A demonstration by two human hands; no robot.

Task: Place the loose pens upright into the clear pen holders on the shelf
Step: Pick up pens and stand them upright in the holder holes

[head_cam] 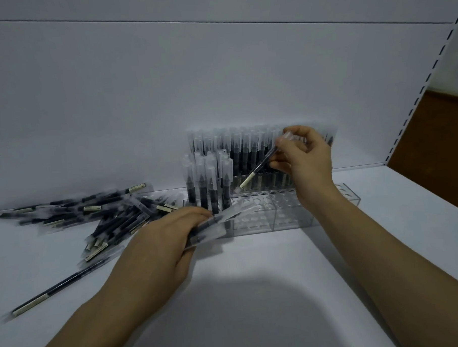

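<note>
Head view: the right hand point(302, 154) pinches one pen point(259, 169) near its capped top between fingertips and thumb. The pen hangs tilted, its lower end pointing down and left, above the empty holes of the holder point(277, 219). It is not yet in any hole. The left hand point(168, 241) has its fingers curled round a bundle point(215, 222) of several pens just in front of the holder. How many it holds is blurred. Filled rows point(248, 151) stand upright at the back, and a short front row point(207, 182) stands at the holder's left end. The pile point(106, 218) of loose pens lies to the left on the shelf point(254, 303), with a stray pen point(52, 288) nearer the edge.

The likeliest slip is a missed hole: because the pen comes in slanted, its end may catch the rim between holes and skid. It could also lean against the upright pens and tip them. The bundle sits close to the front row, so a careless lift may knock it. The clear holder looks light and may slide if pushed.
</note>
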